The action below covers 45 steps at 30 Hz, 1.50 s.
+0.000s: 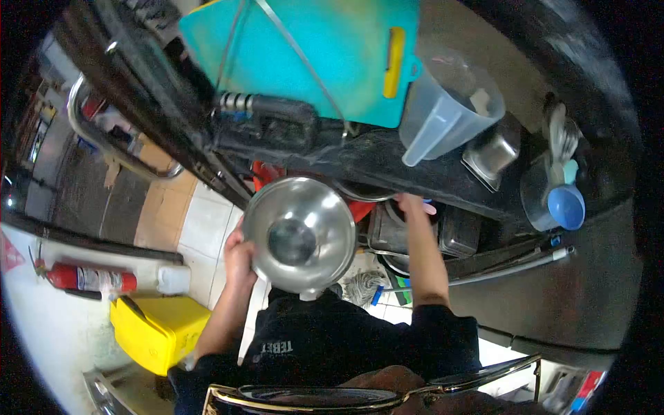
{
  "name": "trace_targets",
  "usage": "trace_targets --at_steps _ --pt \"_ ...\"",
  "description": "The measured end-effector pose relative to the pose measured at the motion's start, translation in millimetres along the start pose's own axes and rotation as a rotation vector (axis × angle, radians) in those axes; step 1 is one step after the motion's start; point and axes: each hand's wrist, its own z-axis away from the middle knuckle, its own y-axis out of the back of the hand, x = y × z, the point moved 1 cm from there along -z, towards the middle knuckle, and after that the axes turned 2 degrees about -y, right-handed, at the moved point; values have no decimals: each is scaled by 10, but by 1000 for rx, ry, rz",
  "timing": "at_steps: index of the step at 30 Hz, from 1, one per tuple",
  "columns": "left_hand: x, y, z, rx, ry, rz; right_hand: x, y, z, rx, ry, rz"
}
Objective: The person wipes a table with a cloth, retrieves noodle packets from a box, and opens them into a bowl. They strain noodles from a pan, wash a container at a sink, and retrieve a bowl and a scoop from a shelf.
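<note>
A shiny stainless steel mixing bowl (pixel 335 238) is held up in front of my body, its inside facing the camera. My left hand (pixel 240 254) grips its left rim, with some fingers hidden behind the bowl. My right hand (pixel 409 203) reaches under the black counter edge to the lower shelf. Its fingers are small and partly hidden, so what they touch, if anything, cannot be made out. Close by lie a round metal rim (pixel 366 196), a pink item (pixel 429 208) and dark metal pans (pixel 459 234).
A turquoise cutting board (pixel 332 48), a clear plastic measuring jug (pixel 449 111), a metal container (pixel 494 155) and a utensil holder with a blue scoop (pixel 566 207) stand on the counter. A yellow bin (pixel 159 332) and fire extinguisher (pixel 93 278) are at left. A mop head (pixel 362 288) lies below.
</note>
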Motion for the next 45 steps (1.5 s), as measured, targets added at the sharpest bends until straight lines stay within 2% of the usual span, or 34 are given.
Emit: trace_targets --at_steps 1,2,3,4,5,6,8,9,11,12,14,15,16,17,18,19,21,22,24,25,27,28,31,33,34,37,38,39,41,42,44,45 --pt "-14 194 22 27 -29 -31 649 -254 -352 55 319 504" --pt "168 35 200 166 8 -90 0 -481 10 -14 -13 -199" --pt "252 52 286 107 16 -29 -853 -744 492 153 -300 -937" --pt "292 59 335 178 13 -59 -555 -847 312 206 24 -439" --pt "214 334 289 192 -108 -190 -233 -924 136 252 315 79" --pt "227 378 318 178 -149 -156 -264 -873 99 281 306 68" --pt "277 425 379 155 -174 -129 -426 -766 116 127 560 1061" --pt "309 440 407 143 -160 -136 -451 -747 240 137 529 1058" --pt "321 406 432 245 -151 -163 -748 -667 454 170 82 854" --pt "328 422 437 257 -137 -166 -964 -515 584 530 471 916" --pt "340 447 447 287 -122 -171 -770 -47 587 475 324 1014" --pt "324 460 460 305 -116 -174 -878 202 748 483 193 952" --pt "294 525 448 301 -101 -160 -678 364 694 635 92 888" --pt "259 628 414 299 -87 -145 -193 612 418 430 -179 1074" --pt "187 814 363 228 -90 -242 -287 745 464 185 -225 1297" --pt "127 971 314 159 -95 -340 -146 828 402 157 -277 1275" --pt "105 895 267 119 -105 -404 126 832 302 376 16 1467" --pt "87 746 315 146 -68 -316 328 842 149 376 18 1458" --pt "66 509 452 257 -44 -243 715 840 -108 261 -244 1122" --pt "37 476 449 262 -45 -254 656 831 -105 253 -250 1115" --pt "3 435 455 242 -39 -176 371 824 0 15 -184 1463" --pt "59 340 504 141 -60 -262 364 835 36 9 -189 1462" --pt "28 593 398 78 26 -341 193 924 181 -77 -200 1483" --pt "-1 557 376 58 37 -343 -85 907 329 -110 -311 1367" --pt "-15 536 351 54 51 -355 88 892 212 -71 -400 1261" --pt "-110 518 305 23 -61 -349 146 823 191 -44 -390 1279" --pt "-67 332 379 12 -12 -354 -300 811 464 -54 -433 1282" --pt "-92 365 368 18 -6 -357 -266 840 599 -63 -438 1283" --pt "-164 360 336 -52 -40 -348 -157 962 1062 387 163 722" --pt "-189 277 342 -109 -20 -292 -119 974 1287 396 149 729" --pt "-231 177 303 -171 7 -337 -98 964 1852 64 -114 -283" --pt "-259 129 277 -227 13 -373 -154 962 2143 11 -105 -383"
